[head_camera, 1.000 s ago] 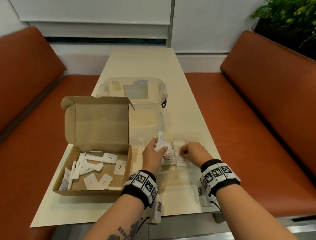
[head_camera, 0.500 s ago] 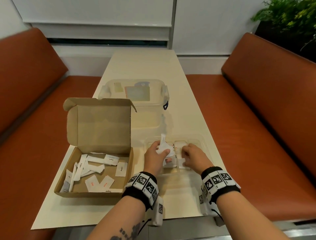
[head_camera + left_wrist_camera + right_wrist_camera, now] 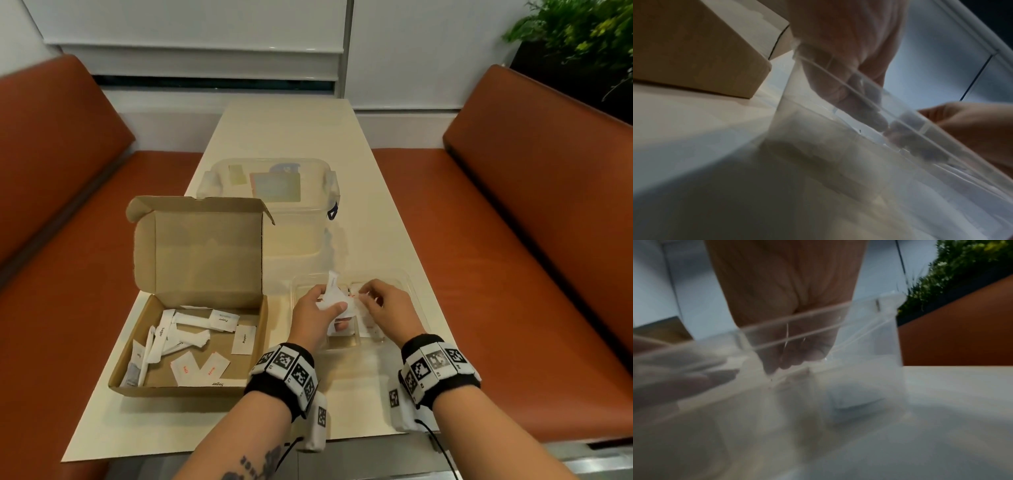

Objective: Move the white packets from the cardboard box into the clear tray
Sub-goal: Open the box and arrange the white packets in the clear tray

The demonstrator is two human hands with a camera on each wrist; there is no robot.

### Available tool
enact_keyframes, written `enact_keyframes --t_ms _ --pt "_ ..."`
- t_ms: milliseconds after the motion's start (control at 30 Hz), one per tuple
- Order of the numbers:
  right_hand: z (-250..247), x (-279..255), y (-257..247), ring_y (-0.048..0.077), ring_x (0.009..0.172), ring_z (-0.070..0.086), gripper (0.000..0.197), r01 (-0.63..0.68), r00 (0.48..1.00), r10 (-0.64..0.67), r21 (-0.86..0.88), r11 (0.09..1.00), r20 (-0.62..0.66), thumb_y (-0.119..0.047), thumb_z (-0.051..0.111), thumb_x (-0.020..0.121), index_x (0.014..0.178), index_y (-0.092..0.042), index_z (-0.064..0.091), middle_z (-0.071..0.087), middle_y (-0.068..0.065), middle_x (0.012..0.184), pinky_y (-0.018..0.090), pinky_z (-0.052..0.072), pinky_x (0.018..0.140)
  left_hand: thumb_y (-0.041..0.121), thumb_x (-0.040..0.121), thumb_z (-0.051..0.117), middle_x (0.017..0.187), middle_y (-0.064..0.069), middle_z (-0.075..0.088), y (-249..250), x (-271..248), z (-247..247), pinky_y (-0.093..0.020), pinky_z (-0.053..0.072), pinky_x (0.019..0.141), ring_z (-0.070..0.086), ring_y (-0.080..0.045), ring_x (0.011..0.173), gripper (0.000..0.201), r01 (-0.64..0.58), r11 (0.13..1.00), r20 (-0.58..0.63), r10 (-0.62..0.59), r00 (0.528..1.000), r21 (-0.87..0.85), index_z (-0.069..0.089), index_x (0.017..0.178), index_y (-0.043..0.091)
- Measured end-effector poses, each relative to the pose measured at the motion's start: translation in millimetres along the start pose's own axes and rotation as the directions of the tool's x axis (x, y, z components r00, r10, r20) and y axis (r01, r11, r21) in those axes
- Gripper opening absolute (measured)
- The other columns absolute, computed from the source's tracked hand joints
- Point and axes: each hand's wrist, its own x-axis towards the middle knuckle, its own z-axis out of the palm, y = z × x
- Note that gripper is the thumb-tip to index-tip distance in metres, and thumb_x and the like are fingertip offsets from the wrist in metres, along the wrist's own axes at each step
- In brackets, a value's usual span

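Crumpled paper packets [image 3: 334, 296] pinched in left hand [image 3: 313, 317] over glossy clear tray [image 3: 409, 291], right hand [image 3: 385, 310] fingers curled, grip unclear.

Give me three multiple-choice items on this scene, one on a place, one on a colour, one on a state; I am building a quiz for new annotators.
1. Where does the open brown cardboard box stand relative to the shallow clear plastic tray?
A. On the person's left of it
B. On the person's right of it
C. Stacked on top of it

2. What colour are the padded benches beside the long cream table?
A. Blue
B. Rust orange
C. Grey

3. What is the left hand doing?
A. Resting flat on the table
B. Reaching into the box
C. Holding a bunch of white paper packets over the tray

Answers: 1 A, the box lies left of the tray in the head view. 2 B, both benches are rust orange. 3 C, its fingers and thumb grip packets above the tray, close to the right hand.
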Motion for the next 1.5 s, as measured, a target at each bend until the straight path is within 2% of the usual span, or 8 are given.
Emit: enact_keyframes --t_ms 133,333,533,667,1033,1233,1333,1500 --pt "2.6 0.8 -9.5 0.010 0.066 0.054 0.007 -0.036 0.999 0.029 0.203 0.979 0.037 -0.016 0.064 0.087 0.080 -0.014 0.065 0.062 0.000 0.071 0.018 0.044 0.063 0.005 0.082 0.070 0.100 -0.008 0.064 -1.6 0.5 0.4 -0.017 0.052 0.052 0.064 -0.011 0.074 0.026 -0.010 0.999 0.002 0.010 1.000 -0.040 0.061 0.106 0.012" --pt "5.7 0.1 -2.8 0.013 0.065 0.054 0.009 -0.096 0.995 0.092 0.303 0.948 0.029 -0.011 0.063 0.088 0.079 -0.012 0.062 0.060 0.002 0.069 0.024 0.046 0.064 0.011 0.095 0.055 0.106 -0.014 0.065 -0.3 0.7 1.6 -0.050 0.058 0.075 0.070 -0.024 0.076 0.012 0.029 0.994 -0.007 -0.030 1.000 -0.108 0.058 0.107 0.012" --pt "-0.3 -2.2 5.3 0.010 0.064 0.057 0.012 -0.111 0.993 0.121 0.342 0.933 -0.007 -0.008 0.057 0.091 0.083 -0.016 0.060 0.062 0.002 0.075 0.018 0.046 0.059 0.002 0.096 0.048 0.106 0.004 0.053 -1.7 -0.8 0.5 -0.036 0.061 0.064 0.068 -0.022 0.086 0.047 -0.020 0.986 -0.037 0.014 0.999 -0.163 0.044 0.132 0.032" --pt "-9.2 -2.1 2.8 0.007 0.067 0.054 0.016 -0.064 0.998 0.057 0.294 0.954 0.033 -0.002 0.056 0.090 0.085 -0.014 0.066 0.061 -0.005 0.073 0.016 0.045 0.062 0.005 0.097 0.047 0.105 -0.007 0.063 -1.1 -1.1 3.2 -0.033 0.060 0.069 0.068 -0.016 0.081 0.026 0.000 0.996 -0.007 -0.001 1.000 -0.084 0.069 0.099 0.018" --pt "-8.8 9.2 -11.9 0.015 0.069 0.058 0.012 -0.079 0.996 0.085 0.347 0.935 -0.001 -0.017 0.070 0.083 0.091 -0.012 0.063 0.064 0.004 0.074 0.030 0.049 0.072 0.013 0.084 0.071 0.085 0.004 0.068 -8.2 5.1 4.4 -0.028 0.059 0.065 0.068 -0.012 0.062 0.011 -0.014 0.996 -0.019 0.013 1.000 -0.084 0.069 0.074 0.015" --pt "-2.6 4.9 -8.0 0.008 0.059 0.056 0.016 -0.139 0.990 0.114 0.423 0.895 0.084 -0.018 0.074 0.080 0.077 -0.007 0.062 0.062 -0.003 0.063 0.013 0.045 0.057 0.013 0.086 0.069 0.086 0.003 0.071 -6.4 2.8 3.8 -0.024 0.058 0.061 0.069 -0.014 0.068 0.003 -0.046 0.991 -0.038 0.041 0.998 -0.128 0.072 0.085 0.012" --pt "-8.2 9.4 -12.9 0.013 0.067 0.062 0.012 -0.129 0.990 0.136 0.500 0.856 0.024 -0.014 0.073 0.081 0.080 -0.009 0.061 0.070 0.008 0.076 0.018 0.049 0.063 0.009 0.085 0.069 0.089 0.001 0.069 -5.7 1.9 5.2 -0.021 0.057 0.061 0.067 -0.011 0.072 0.010 -0.043 0.990 -0.032 0.038 0.999 -0.135 0.072 0.094 0.007" --pt "-19.9 12.4 -13.4 0.010 0.075 0.062 0.015 -0.075 0.996 0.054 0.356 0.932 0.070 -0.010 0.060 0.090 0.085 -0.020 0.070 0.069 -0.003 0.080 0.021 0.051 0.071 0.008 0.086 0.067 0.089 0.003 0.069 -5.7 3.0 4.4 -0.021 0.057 0.060 0.068 -0.004 0.063 0.013 -0.054 0.992 -0.047 0.049 0.998 -0.115 0.072 0.098 0.008"
